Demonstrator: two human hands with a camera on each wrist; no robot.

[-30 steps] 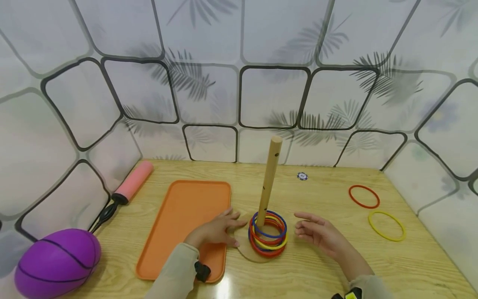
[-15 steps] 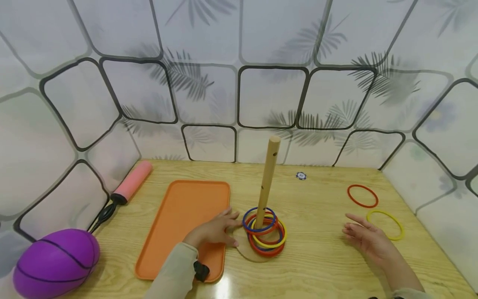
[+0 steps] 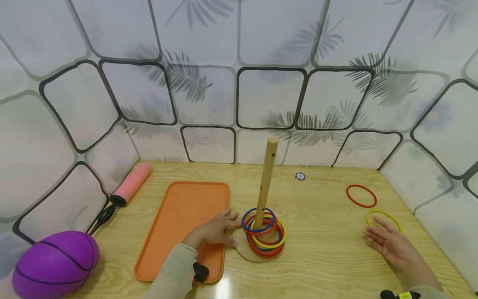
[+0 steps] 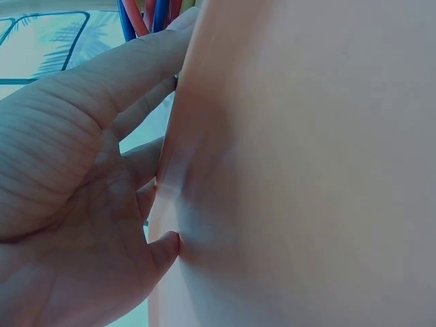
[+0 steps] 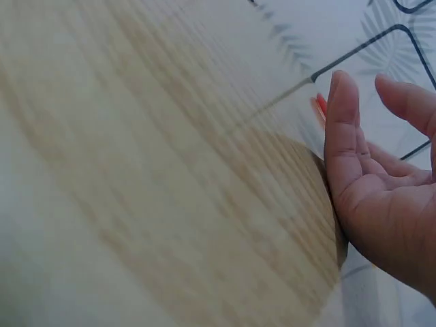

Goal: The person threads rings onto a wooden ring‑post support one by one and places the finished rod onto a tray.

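A wooden peg [image 3: 267, 182] stands upright on a thin round base [image 3: 246, 249]. Red, yellow and blue rings [image 3: 278, 245] lie loosely stacked around its foot, a blue ring [image 3: 244, 226] on top shifted left. My left hand [image 3: 213, 230] reaches over the tray's right edge; its thumb and fingertips touch the base's left side. On the right, my right hand [image 3: 393, 245] hovers over the near side of a yellow ring [image 3: 396, 221], fingers extended and holding nothing. Beyond that lies a red ring [image 3: 361, 205]. The right wrist view shows the right hand [image 5: 381, 184] low by the table.
An orange tray [image 3: 186, 199] lies under the left forearm. At far left are a pink hand pump [image 3: 132, 182] and a purple ball [image 3: 56, 263]. A poker chip [image 3: 300, 176] lies near the back wall [image 3: 209, 145]. Patterned walls also border both sides.
My right hand has moved right from beside the peg to the yellow ring. The top blue ring has dropped and shifted left around the peg. My left hand stays in place.
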